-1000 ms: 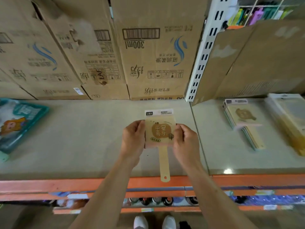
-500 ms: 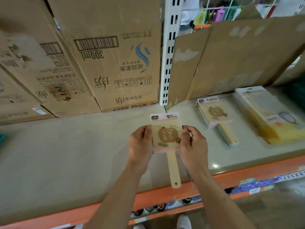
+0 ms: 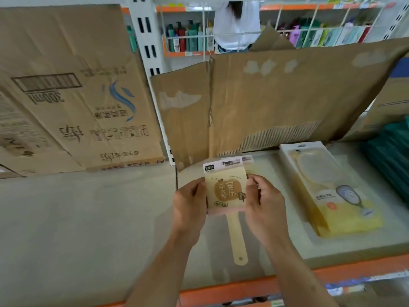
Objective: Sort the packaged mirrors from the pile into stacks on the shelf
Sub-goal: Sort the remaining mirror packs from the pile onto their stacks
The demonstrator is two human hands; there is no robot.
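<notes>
Just right of the frame's centre, above the pale shelf (image 3: 77, 218), a packaged hand mirror (image 3: 225, 191) is held flat between two hands, its long axis running from the top of the picture toward the bottom: the white header card points away toward the cardboard at the back, and the slim cream handle (image 3: 238, 238) points down toward the orange shelf edge (image 3: 232, 289), tilted slightly to the right. The left hand (image 3: 190, 202) pinches the package's left edge and the right hand (image 3: 263, 200) pinches its right edge, fingers curled around the square head with the brown printed design facing up. Behind the package's top edge, another header card of a similar package (image 3: 246, 159) peeks out; whether the held one touches it cannot be told. To the right on the same shelf lies a stack of larger yellow packaged mirrors (image 3: 332, 191), lengthwise front to back, and dark green packets (image 3: 391, 156) sit at the far right edge. A flattened cardboard sheet (image 3: 276, 100) leans at the back, with a printed cardboard box (image 3: 77, 96) in the upper left.
</notes>
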